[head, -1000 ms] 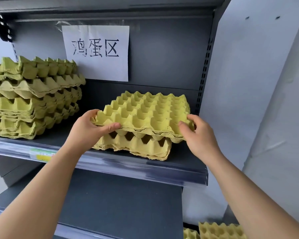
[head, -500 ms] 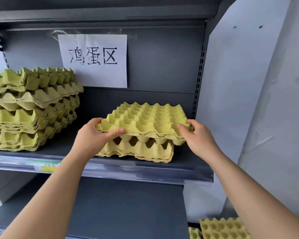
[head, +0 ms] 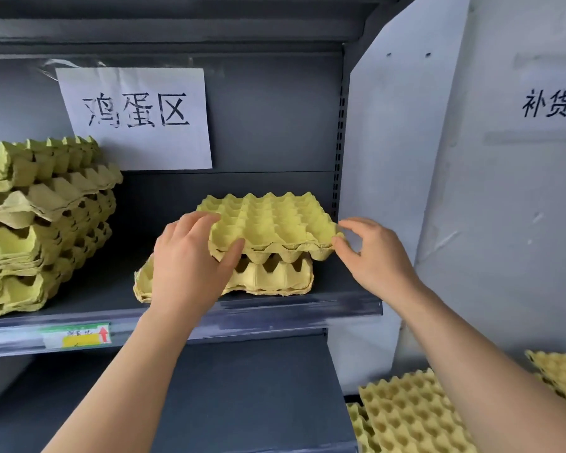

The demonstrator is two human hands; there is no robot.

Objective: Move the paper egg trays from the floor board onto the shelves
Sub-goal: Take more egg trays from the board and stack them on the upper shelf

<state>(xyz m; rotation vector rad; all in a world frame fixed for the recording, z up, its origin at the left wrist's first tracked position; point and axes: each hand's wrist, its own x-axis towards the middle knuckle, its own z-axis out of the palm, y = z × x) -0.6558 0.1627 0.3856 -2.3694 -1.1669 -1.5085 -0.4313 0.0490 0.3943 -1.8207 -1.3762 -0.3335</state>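
A yellow paper egg tray (head: 272,220) lies on top of a short stack of trays (head: 268,277) on the grey shelf (head: 275,310). My left hand (head: 187,263) grips the top tray's left front edge, thumb under the rim, fingers on top. My right hand (head: 370,253) pinches the tray's right front corner. A taller stack of trays (head: 43,223) stands on the same shelf at the left. More trays (head: 415,416) lie low at the bottom right, partly behind my right forearm.
A white paper sign (head: 134,116) hangs on the shelf's back panel. A white side panel (head: 389,191) stands right of the stack, and a white wall (head: 510,207) carries another sign. A lower grey shelf (head: 242,393) juts out below, with a price label (head: 76,335) on the upper rail.
The top tray has moved back and to the right on the lower stack, uncovering the stack's left front corner. Both hands stayed on the tray. The camera tilted down, showing more trays below.
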